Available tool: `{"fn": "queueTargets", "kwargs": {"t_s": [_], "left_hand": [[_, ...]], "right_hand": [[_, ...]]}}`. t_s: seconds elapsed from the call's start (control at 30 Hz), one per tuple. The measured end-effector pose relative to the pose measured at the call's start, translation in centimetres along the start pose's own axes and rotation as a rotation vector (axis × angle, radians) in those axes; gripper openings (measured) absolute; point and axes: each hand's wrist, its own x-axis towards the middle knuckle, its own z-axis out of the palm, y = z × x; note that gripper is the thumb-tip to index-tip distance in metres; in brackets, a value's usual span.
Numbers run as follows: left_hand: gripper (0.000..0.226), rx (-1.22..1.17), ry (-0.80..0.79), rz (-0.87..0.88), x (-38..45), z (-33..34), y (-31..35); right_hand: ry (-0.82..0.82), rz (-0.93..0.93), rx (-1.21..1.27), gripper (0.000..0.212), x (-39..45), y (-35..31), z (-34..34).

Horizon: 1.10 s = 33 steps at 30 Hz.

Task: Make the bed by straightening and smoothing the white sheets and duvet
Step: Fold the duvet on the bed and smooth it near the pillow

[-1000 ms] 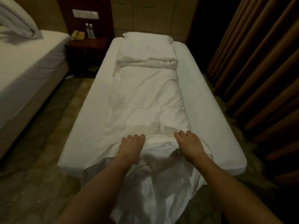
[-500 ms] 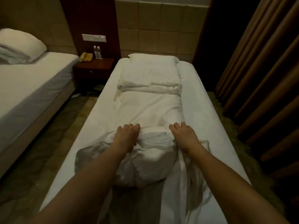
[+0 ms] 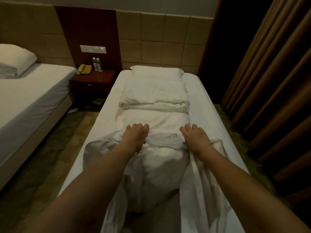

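Note:
A narrow bed with a white fitted sheet runs away from me. On it lies a white duvet, folded into a long strip down the middle and bunched up near me. A white pillow lies at the head. My left hand is shut on the folded duvet end at the left. My right hand grips the same fold at the right, about a hand's width away. Loose cover fabric trails beside my right forearm.
A dark wooden nightstand with a yellow phone and two bottles stands left of the bed. A second bed lies further left across a carpet aisle. Brown curtains hang close on the right.
Both hands have carried the duvet's end up the bed toward the pillow, folding it over itself into a bunch. The view has moved forward over the mattress.

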Motion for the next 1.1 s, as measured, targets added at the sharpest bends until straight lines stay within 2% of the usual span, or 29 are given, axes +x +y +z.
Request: {"fn": "queueTargets", "kwargs": {"t_s": [0.13, 0.33, 0.53, 0.73, 0.93, 1.0, 1.1], "left_hand": [[0.038, -0.021, 0.019, 0.039, 3.8, 0.2, -2.1], [0.039, -0.064, -0.093, 0.088, 7.0, 5.0, -3.1], [0.024, -0.102, -0.136, 0.066, 9.8, 7.8, -3.7], [0.025, -0.097, -0.190, 0.004, 14.3, 9.2, -5.0], [0.026, -0.068, -0.291, 0.041, 18.0, 10.3, -5.4], [0.025, -0.086, -0.272, 0.061, 20.2, 9.3, -6.5], [0.023, -0.074, -0.074, 0.048, 26.4, 5.8, -8.9]], "right_hand": [[-0.016, 0.058, 0.001, 0.050, 3.2, 0.5, -1.1], [-0.136, 0.080, 0.011, 0.046, 5.4, -0.6, 2.3], [-0.181, 0.051, 0.039, 0.038, 8.8, -0.5, 5.2], [-0.161, 0.014, 0.077, 0.036, 13.9, 0.4, 7.5], [-0.226, -0.014, 0.080, 0.040, 17.7, 1.5, 10.2], [-0.208, -0.022, 0.103, 0.043, 20.0, 2.4, 9.5], [-0.109, 0.103, 0.086, 0.048, 26.1, 5.3, 6.9]]}}
